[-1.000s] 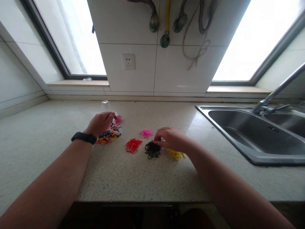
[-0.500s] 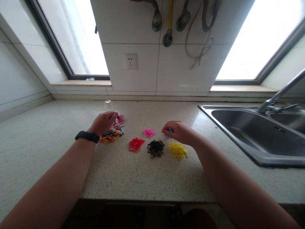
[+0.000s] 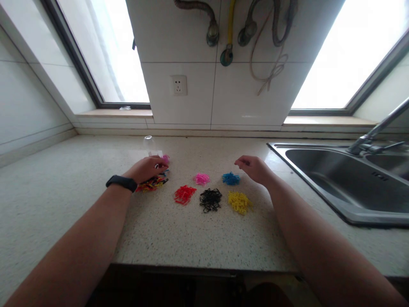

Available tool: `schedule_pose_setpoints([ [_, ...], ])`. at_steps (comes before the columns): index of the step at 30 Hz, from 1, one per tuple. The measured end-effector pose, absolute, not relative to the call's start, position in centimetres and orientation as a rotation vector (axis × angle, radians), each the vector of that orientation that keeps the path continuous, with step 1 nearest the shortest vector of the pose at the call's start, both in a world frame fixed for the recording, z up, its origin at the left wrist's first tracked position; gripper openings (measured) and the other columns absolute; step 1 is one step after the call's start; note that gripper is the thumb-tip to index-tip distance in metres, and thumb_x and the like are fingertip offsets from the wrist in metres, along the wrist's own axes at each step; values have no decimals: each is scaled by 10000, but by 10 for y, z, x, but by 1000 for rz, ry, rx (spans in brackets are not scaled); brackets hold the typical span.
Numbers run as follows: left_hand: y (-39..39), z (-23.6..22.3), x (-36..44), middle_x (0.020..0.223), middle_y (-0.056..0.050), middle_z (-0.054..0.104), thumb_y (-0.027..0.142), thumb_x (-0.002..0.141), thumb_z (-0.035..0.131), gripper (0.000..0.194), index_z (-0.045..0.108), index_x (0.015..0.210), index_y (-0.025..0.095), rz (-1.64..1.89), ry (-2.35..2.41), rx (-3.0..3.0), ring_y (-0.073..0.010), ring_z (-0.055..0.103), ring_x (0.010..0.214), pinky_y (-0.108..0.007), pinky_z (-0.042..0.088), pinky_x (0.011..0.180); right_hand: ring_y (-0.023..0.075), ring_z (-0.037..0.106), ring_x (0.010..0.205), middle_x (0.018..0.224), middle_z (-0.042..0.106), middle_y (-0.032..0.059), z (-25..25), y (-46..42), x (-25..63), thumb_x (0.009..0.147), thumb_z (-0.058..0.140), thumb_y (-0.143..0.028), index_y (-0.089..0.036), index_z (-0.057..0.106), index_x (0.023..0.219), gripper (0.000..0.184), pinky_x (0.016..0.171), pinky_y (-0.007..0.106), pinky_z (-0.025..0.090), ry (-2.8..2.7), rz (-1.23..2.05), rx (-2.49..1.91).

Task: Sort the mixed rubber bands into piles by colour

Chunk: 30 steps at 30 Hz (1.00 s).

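Small elastic bands lie sorted by colour on the speckled counter (image 3: pixel 191 238): a red pile (image 3: pixel 183 194), a pink pile (image 3: pixel 201 178), a black pile (image 3: pixel 210 199), a blue pile (image 3: pixel 230 178) and a yellow pile (image 3: pixel 239 202). A mixed-colour heap (image 3: pixel 152 183) lies at the left. My left hand (image 3: pixel 146 168), with a black wristband, rests curled over that heap, fingertips pinched at its far edge by a pink lid (image 3: pixel 165 158). My right hand (image 3: pixel 254 168) hovers just right of the blue pile, fingers loosely curled, nothing visible in them.
A clear small jar (image 3: pixel 149 143) stands behind the mixed heap. A steel sink (image 3: pixel 345 183) with a tap (image 3: pixel 377 132) fills the right side. Tiled wall with a socket (image 3: pixel 179 85) and hanging hoses (image 3: pixel 249 30) is behind; windows on both sides.
My right hand left the black pile, went back to the blue pile, then drew away to the right and uncovered it. My left hand stayed on the mixed heap.
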<state>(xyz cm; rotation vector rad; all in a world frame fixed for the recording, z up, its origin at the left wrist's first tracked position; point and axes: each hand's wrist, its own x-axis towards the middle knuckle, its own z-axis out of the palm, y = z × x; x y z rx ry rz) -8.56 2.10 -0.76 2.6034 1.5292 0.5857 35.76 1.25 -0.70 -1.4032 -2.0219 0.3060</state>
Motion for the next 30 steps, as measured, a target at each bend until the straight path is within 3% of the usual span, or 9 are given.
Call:
schedule_pose_setpoints([
  [13,25,-8,-80,1031,-55,699,435,872,597,263,795,935,273,518,1543,2683,-210,644,883,-311,455,830,143,504,576,713,682,67,-24,33,363,876,548,-483,-154,758,913,392,545,284,369,-1947,454,-1420],
  [30,26,-8,-82,1001,-60,702,401,862,604,255,791,929,241,484,1538,2693,-201,641,867,-310,462,829,153,530,617,696,663,47,-25,33,360,873,548,-436,-164,753,905,342,594,286,388,-1978,461,-1418],
])
